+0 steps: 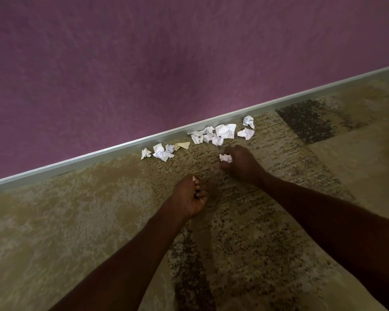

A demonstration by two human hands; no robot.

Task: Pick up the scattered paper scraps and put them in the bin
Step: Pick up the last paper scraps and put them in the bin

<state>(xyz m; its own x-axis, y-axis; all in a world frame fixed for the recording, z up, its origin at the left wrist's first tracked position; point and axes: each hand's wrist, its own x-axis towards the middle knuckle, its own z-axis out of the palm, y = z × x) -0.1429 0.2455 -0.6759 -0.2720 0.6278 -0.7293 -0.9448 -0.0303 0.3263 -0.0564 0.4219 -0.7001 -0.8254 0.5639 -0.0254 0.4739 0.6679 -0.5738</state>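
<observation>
Both hands hover low over the carpet (81, 221): the right hand (239, 163) is closed around a crumpled scrap (225, 158), and the left hand (189, 196), nearer and to its left, is curled shut with a white bit at its fingertips. Remaining paper scraps (213, 134) lie just beyond the hands along the baseboard (99, 153) under the purple wall (144, 63).

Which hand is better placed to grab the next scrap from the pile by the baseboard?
Right. The right hand sits just short of the larger scrap cluster, though it already grips a crumpled scrap. The left hand is closed too and farther back on the carpet.
</observation>
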